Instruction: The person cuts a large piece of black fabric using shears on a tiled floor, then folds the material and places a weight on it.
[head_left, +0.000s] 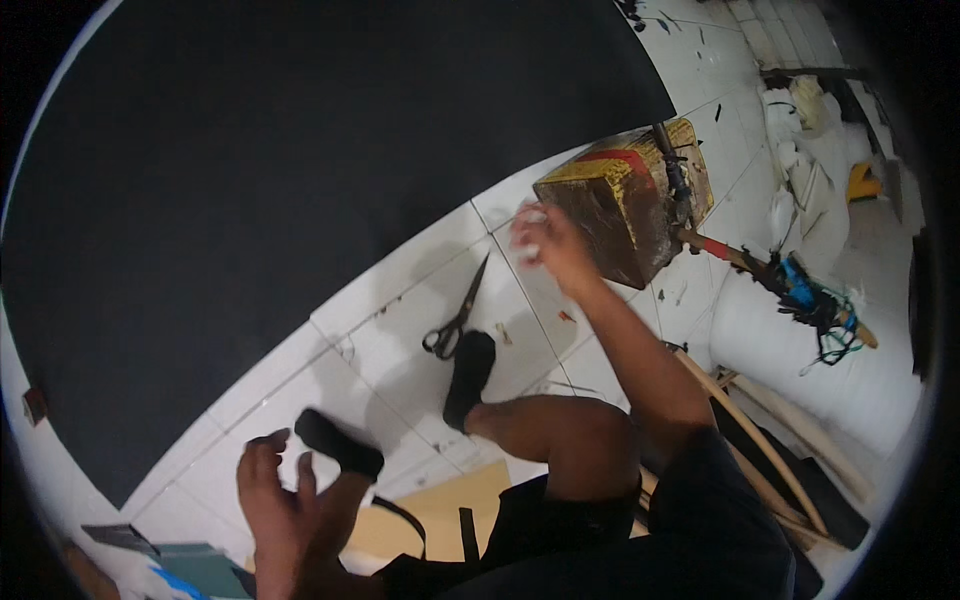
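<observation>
My left hand [275, 500] is raised in the lower left, empty, with its fingers apart and slightly bent. My right hand [552, 245] hovers above the tiles beside a brown and yellow block-shaped box [610, 210]; its fingers are blurred, loosely curled and apart, and I see nothing in them. A large black sheet [300, 150] lies flat on the floor in front of me. Black-handled scissors [457, 320] rest on the tiles between the sheet and my foot in a black sock [470, 378], blades pointing away. Neither hand touches the sheet or the scissors.
On the box leans a stick [740, 255] wrapped in dark and blue strands. A white roll [810, 350] and crumpled white material [810, 180] are at the right. Tan board [440, 510] lies under my legs. A small dark block [35, 405] sits on the sheet's left edge.
</observation>
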